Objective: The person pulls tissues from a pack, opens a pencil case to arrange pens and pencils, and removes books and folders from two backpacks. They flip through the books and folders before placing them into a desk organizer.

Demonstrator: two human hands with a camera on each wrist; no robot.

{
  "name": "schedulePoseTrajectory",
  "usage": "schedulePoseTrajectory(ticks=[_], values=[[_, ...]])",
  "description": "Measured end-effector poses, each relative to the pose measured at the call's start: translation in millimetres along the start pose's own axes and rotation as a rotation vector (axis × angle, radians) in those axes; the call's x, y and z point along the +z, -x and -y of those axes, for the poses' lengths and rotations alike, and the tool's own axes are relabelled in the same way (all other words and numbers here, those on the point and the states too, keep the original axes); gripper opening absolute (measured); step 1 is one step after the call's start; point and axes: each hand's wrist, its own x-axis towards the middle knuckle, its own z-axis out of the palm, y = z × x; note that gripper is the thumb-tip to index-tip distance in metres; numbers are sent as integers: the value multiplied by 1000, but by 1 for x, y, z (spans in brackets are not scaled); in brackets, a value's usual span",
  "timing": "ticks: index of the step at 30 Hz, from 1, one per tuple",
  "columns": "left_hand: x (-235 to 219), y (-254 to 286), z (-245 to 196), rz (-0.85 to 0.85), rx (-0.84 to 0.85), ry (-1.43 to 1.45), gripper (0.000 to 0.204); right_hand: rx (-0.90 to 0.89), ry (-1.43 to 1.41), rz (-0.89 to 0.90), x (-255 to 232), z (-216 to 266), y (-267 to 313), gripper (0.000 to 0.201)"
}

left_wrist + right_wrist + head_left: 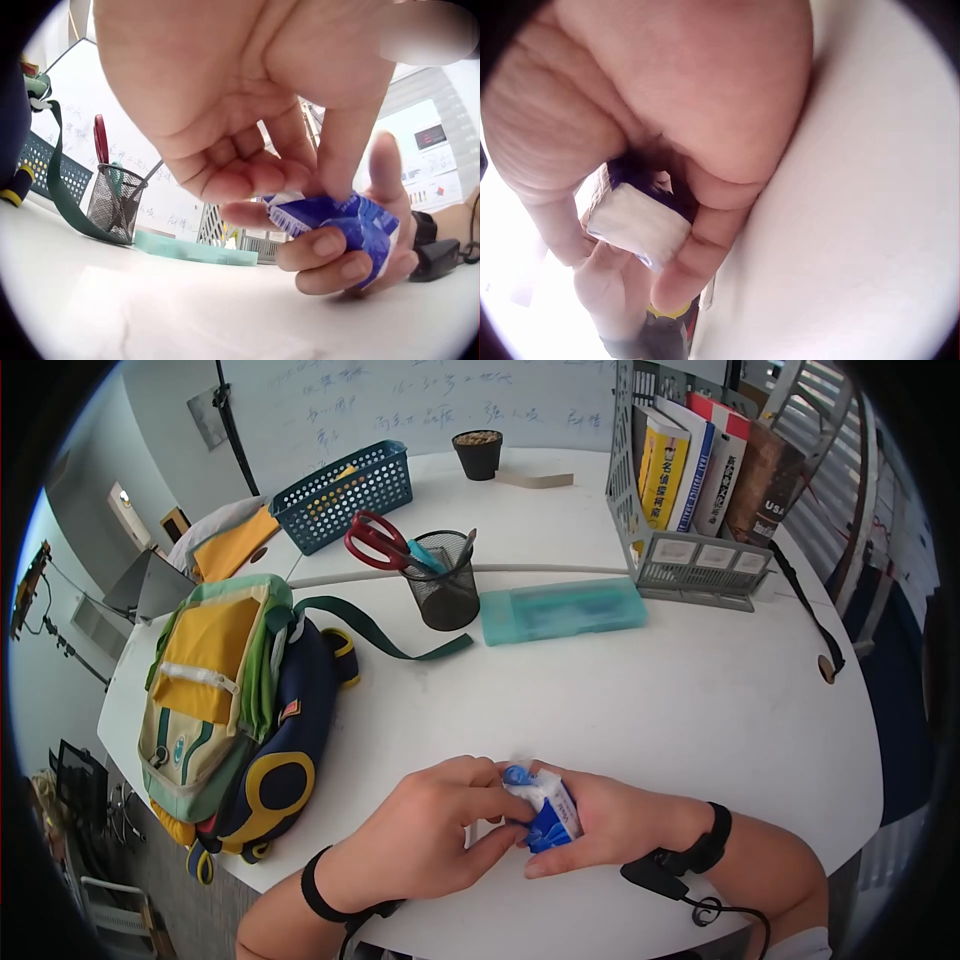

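Note:
A small blue-and-white tissue packet (pixel 541 807) is held just above the front part of the white table. My right hand (pixel 620 822) grips it, its fingers curled around the packet in the left wrist view. My left hand (pixel 425 830) comes in from the other side and pinches the packet's end with thumb and fingertips. The right wrist view shows a white face of the packet (pixel 639 225) between my right thumb and fingers. Part of the packet is hidden behind the fingers.
A colourful backpack (pixel 240 710) lies on the left, its green strap (pixel 390 632) trailing over the table (pixel 700 710). Farther back are a mesh pen cup (pixel 445 595) with red scissors (pixel 375 543), a teal pencil case (pixel 565 610), a blue basket (pixel 345 500), a plant pot (pixel 478 458) and a book rack (pixel 700 565).

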Motion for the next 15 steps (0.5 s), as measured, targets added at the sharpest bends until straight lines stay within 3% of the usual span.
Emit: schedulePoseTrajectory(ticks=[1,3,4,6,8,10,12,13,15], values=[[-1,1,0,-2,-3,1,23,-39,37,-36,4,1,1,79],[-6,3,-4,177,-234,23,18,-78,75,-72,5,2,1,86],[-10,3,-8,176,-234,23,18,-30,87,-55,4,3,1,88],[-19,1,-17,352,-331,25,14,16,102,-38,3,7,1,90],[-17,4,-9,390,-319,46,18,78,226,-11,5,14,3,93],[-14,7,-2,522,-218,57,22,30,226,-9,6,13,1,91],[-12,9,1,547,-158,28,26,20,227,-19,6,10,1,72],[-14,8,-1,528,-152,59,26,19,228,-20,5,13,2,72],[-18,5,-5,511,-146,90,27,150,194,-26,4,20,5,58]])
